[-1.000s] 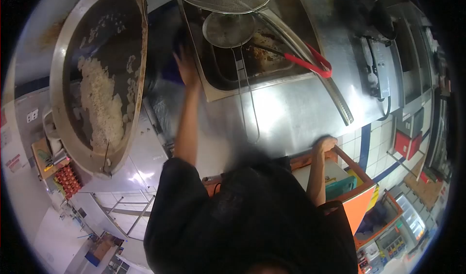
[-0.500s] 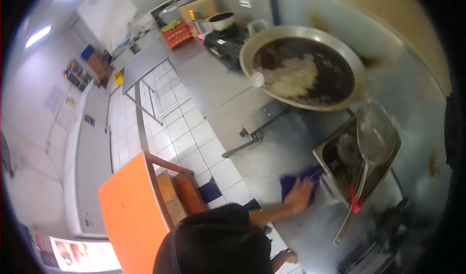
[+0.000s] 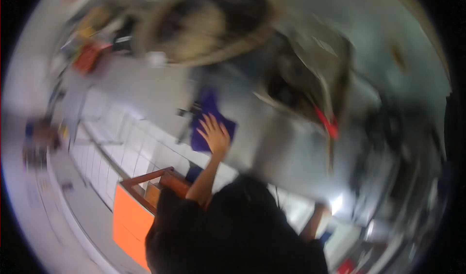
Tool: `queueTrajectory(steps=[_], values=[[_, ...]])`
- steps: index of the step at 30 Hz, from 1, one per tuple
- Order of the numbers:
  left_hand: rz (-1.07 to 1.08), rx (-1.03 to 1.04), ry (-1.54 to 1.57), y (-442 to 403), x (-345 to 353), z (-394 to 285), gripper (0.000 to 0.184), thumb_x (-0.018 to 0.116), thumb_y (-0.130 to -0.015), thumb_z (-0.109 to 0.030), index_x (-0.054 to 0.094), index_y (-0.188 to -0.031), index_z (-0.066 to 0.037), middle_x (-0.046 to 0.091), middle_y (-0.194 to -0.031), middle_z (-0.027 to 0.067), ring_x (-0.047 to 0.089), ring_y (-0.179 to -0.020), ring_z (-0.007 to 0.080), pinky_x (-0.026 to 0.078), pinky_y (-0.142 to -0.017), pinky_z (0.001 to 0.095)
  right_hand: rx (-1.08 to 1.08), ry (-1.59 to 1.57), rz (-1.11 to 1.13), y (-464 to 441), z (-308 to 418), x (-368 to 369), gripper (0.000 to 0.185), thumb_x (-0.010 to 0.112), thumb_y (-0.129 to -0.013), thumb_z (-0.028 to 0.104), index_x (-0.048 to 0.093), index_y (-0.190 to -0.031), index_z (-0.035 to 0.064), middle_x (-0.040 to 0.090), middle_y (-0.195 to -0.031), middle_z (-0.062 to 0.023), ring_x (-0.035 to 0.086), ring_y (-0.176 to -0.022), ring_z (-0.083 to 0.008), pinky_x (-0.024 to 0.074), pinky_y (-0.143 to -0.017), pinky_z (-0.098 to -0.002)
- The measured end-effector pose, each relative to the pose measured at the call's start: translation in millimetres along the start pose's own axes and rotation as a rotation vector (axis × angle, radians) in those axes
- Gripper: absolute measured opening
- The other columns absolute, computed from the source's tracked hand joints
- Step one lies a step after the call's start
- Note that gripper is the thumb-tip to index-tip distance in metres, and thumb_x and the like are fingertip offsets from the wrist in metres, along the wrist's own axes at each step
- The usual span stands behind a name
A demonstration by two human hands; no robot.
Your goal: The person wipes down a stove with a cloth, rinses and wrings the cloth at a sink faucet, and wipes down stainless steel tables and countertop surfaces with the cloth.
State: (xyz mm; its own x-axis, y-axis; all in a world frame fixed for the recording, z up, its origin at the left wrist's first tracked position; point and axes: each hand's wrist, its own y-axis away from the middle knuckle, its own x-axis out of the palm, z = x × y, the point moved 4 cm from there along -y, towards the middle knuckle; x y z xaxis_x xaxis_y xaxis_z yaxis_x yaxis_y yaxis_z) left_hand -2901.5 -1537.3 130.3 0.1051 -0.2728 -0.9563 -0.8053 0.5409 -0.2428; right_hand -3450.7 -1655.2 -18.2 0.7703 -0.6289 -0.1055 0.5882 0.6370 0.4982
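My left hand lies flat with spread fingers on a purple cloth, pressing it to the steel counter near its front edge. My right hand is low at the right, by the counter's edge and a bright glare; blur hides its fingers. Beyond the cloth stands a wide pan holding dark liquid and a pale mass. Right of the cloth, a strainer with a red tie on its handle rests across a rectangular metal container.
An orange panel stands at the lower left, beside a wooden frame. A red stack sits at the counter's far left end. Blurred dark equipment fills the right side. White floor tiles run along the counter.
My left hand and the purple cloth have moved away from the rectangular container, toward the pan side and the counter's front edge. The view has swung and blurred.
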Motion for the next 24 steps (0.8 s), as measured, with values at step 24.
queueTrajectory(steps=[24], values=[[-0.036,0.673,-0.076,128,54,-212,0.052,0.043,-0.097,-0.026,0.044,-0.141,0.002,0.043,-0.148,0.019,0.038,-0.139,0.032,0.027,-0.115,0.0441,0.441,-0.408,-0.519,39,-11,-132,0.064,0.025,-0.1,0.043,0.037,-0.146,-0.0006,0.04,-0.15,-0.0185,0.044,-0.132,-0.0334,0.0341,-0.111,-0.0423]])
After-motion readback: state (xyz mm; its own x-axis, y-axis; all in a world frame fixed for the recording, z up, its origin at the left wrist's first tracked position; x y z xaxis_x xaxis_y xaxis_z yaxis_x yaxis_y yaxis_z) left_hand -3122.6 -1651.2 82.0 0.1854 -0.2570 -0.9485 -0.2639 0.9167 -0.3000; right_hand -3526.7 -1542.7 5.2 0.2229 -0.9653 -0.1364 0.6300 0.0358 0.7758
